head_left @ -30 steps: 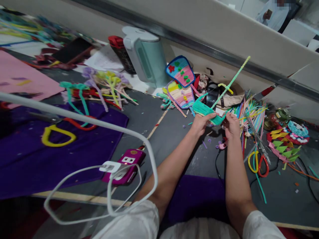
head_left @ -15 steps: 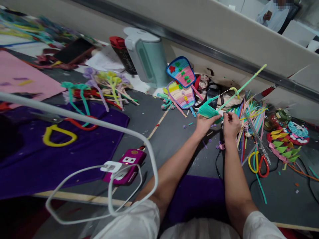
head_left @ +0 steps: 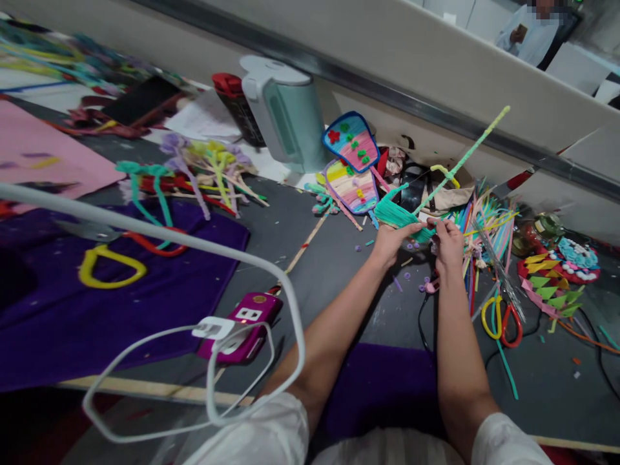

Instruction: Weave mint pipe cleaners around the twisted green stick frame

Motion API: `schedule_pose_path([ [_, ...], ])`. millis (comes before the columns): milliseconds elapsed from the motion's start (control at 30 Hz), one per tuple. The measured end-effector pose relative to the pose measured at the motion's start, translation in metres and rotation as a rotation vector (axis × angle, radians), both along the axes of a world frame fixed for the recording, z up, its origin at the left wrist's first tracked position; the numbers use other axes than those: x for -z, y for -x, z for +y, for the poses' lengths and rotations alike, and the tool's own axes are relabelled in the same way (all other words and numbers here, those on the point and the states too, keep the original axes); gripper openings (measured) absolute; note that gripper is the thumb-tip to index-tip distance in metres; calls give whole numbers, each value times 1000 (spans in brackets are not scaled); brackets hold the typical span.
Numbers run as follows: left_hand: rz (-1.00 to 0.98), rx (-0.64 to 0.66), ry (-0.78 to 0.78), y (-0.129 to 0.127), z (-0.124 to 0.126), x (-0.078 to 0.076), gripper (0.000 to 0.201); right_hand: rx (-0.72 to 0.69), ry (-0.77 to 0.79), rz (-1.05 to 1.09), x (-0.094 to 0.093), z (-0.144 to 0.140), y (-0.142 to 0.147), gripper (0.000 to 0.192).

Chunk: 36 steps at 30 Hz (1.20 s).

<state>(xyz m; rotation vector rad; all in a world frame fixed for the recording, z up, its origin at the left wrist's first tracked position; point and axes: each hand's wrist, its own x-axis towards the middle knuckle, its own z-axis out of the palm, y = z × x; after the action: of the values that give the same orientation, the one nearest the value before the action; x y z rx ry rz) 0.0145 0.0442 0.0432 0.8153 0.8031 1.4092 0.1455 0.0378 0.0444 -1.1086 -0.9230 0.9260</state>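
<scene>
Teal woven pipe-cleaner piece (head_left: pixel 398 215) sits just in front of the kettle (head_left: pixel 285 113), pinched at its lower edge by left hand (head_left: pixel 393 241) and right hand (head_left: pixel 446 244). Looks light, soft and bendy; grip the woven body, not the long loose stem (head_left: pixel 467 153).

A teal woven pipe-cleaner piece (head_left: pixel 398 213), fan-shaped, held above the table; one long pale-green pipe cleaner (head_left: pixel 465 155) (fuzzy, straight) slants up-right.
</scene>
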Motion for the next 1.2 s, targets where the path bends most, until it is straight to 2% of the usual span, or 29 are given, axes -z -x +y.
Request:
schedule_pose_path([
  [133,-55,53,45,1,2,2,34,-129,71,237,-4,-3,6,30],
  [233,-48,27,41,1,2,2,35,-104,49,204,-9,-5,10,32],
  [367,-9,-7,7,0,1,-1,34,15,-46,-61,-12,-8,11,30],
  [600,59,-34,-26,-1,-1,-4,37,348,-145,-785,-7,-10,-3,25],
  [667,67,-39,-35,-1,-1,-4,39,395,-180,-939,-6,-10,-9,26],
  [767,64,-44,-35,-2,-2,-4,38,372,-213,-1045,-7,-11,-15,30],
  [900,32,-30,-16,-1,-1,-4,36,238,-230,-871,-13,-13,-17,34],
  [1200,-116,142,63,-1,2,3,36,-106,-39,58,-10,-7,-8,28],
])
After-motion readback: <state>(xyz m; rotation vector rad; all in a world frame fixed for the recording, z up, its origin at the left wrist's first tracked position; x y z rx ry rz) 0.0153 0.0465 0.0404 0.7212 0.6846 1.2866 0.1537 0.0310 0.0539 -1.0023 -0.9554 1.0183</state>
